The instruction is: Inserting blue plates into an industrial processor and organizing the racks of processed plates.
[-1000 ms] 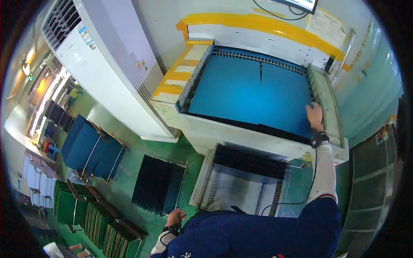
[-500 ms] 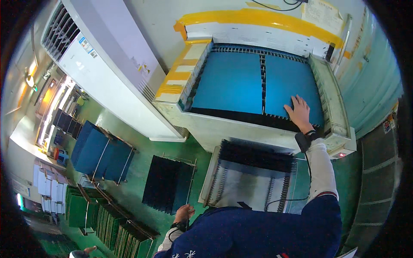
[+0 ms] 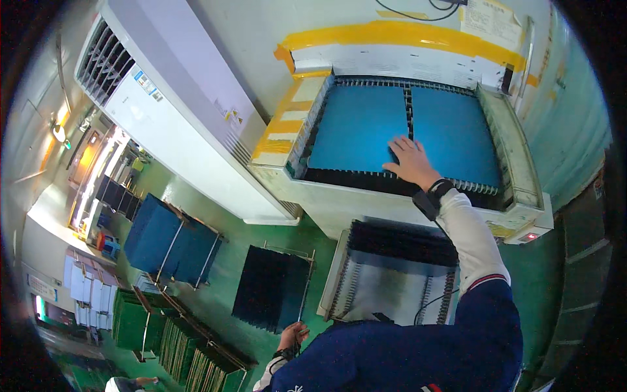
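Observation:
Two flat blue panels lie side by side in a machine bed with a toothed edge: the left panel (image 3: pixel 356 124) and the right panel (image 3: pixel 454 130), split by a dark toothed strip (image 3: pixel 409 108). My right hand (image 3: pixel 413 162), fingers spread, is over the near right corner of the left panel, by the strip. Whether it touches the panel I cannot tell. A dark band with a cord circles that wrist. Low beside my body, my left hand (image 3: pixel 293 334) has curled fingers; anything inside them is hidden.
Below the bed stands a slotted rack (image 3: pixel 392 281) with dark sheets at its back. Left of it is a dark panel stack (image 3: pixel 271 287); farther left are blue panels (image 3: pixel 170 238) and green boards (image 3: pixel 176 346). A white air conditioner (image 3: pixel 189 144) borders the machine. Another person's hand (image 3: pixel 147 380) shows lower left.
My right hand has moved left, from the right panel to the near corner of the left one. The whole view has shifted slightly. My left hand stays curled beside my body.

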Demonstrator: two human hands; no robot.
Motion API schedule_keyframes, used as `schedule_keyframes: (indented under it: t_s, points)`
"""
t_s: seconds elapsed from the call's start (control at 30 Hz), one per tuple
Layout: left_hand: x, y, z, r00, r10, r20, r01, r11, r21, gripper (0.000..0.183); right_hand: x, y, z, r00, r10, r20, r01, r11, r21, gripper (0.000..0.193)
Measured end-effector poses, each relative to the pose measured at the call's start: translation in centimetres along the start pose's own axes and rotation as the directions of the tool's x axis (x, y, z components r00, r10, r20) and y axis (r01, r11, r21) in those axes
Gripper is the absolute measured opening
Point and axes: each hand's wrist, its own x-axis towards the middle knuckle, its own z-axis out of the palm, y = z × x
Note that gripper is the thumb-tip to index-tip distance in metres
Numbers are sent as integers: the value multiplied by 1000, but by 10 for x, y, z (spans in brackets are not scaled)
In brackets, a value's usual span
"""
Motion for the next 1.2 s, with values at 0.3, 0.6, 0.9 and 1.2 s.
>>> schedule_keyframes:
  t_s: [0.3,0.6,0.9,1.2]
  points:
    - [-19,2,10,991,-100,-84,86,984,-153,39,24,6,27,996,77,-46,-78,997,-24,67]
    - [-22,-4,12,996,-79,-36,69,971,-229,38,35,16,19,995,101,-18,-100,995,24,68]
    - [-30,-11,19,997,-20,-79,11,994,-109,33,-3,44,7,964,248,-95,-249,969,8,70]
    - [-42,1,39,998,24,-57,-29,996,-89,36,-24,99,8,917,375,-135,-385,921,-58,68]
